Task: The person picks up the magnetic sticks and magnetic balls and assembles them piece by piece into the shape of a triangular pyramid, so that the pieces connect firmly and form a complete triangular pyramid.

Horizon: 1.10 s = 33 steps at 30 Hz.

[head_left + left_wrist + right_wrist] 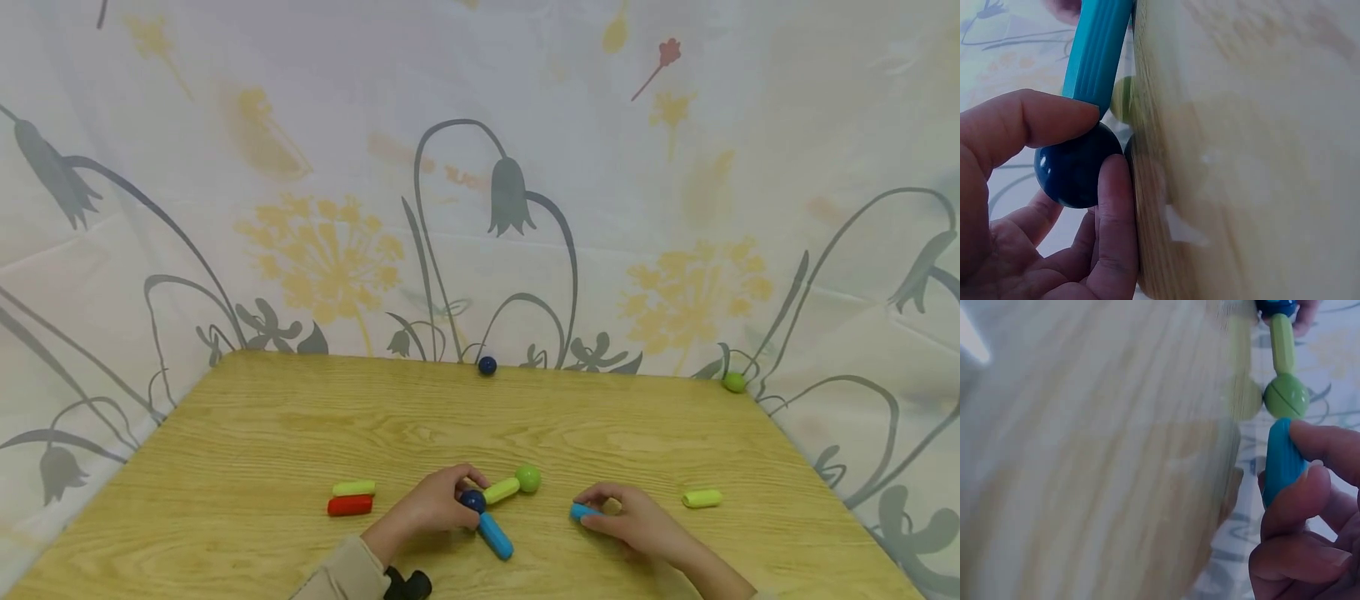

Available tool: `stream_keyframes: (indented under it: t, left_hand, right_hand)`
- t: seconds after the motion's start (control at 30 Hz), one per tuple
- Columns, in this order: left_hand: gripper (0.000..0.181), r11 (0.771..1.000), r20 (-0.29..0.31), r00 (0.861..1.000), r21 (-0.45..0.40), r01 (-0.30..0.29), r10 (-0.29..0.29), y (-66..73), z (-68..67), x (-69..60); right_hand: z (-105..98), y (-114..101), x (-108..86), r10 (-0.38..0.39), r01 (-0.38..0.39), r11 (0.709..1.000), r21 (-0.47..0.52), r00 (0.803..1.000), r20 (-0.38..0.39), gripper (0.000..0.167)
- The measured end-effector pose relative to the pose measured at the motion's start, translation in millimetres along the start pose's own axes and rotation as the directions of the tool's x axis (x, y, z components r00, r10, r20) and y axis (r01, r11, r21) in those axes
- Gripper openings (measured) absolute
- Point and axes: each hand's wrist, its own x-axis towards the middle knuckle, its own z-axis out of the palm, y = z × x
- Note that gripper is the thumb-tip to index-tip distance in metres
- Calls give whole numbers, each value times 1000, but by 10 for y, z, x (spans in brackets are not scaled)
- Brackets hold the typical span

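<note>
My left hand (437,502) pinches a dark blue ball (472,500) between thumb and fingers, low over the table. Joined to that ball are a yellow-green rod (502,490), which has a green ball (528,478) on its far end, and a blue rod (496,536) pointing toward me. In the left wrist view the thumb lies where the blue rod (1099,53) meets the dark blue ball (1077,165). To the right, my right hand (633,521) pinches a second blue rod (1283,464) by its sides, apart from the joined pieces.
On the left lie a yellow-green rod (354,488) and a red rod (350,505). Another yellow-green rod (702,498) is at right. A dark blue ball (487,366) and a green ball (734,382) sit at the table's back edge. A black object (408,584) shows near the left sleeve.
</note>
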Motion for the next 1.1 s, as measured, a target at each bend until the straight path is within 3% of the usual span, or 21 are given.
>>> stream_keyframes:
  t: [0.33,0.6,0.83,0.97,1.1]
  left_hand:
    - [37,1000,-8,1000,16,-4,4,8,13,-4]
    - [37,1000,1,1000,8,4,-4,13,0,-1]
    - [39,1000,6,1000,3,-6,6,29,8,-4]
    - [39,1000,4,1000,6,-12,12,22,11,0]
    - [40,1000,2,1000,9,-18,18,9,5,11]
  right_hand:
    - [163,-171,254,-9,6,998,-62,999,-53,30]
    - [276,-286,371,24,-27,998,62,999,45,28]
    - [269,-314,375,1,0,996,92,1000,-12,33]
    - [238,-315,378,20,-20,991,135,1000,2,37]
    - [243,-329,423,11,-11,993,115,1000,1,40]
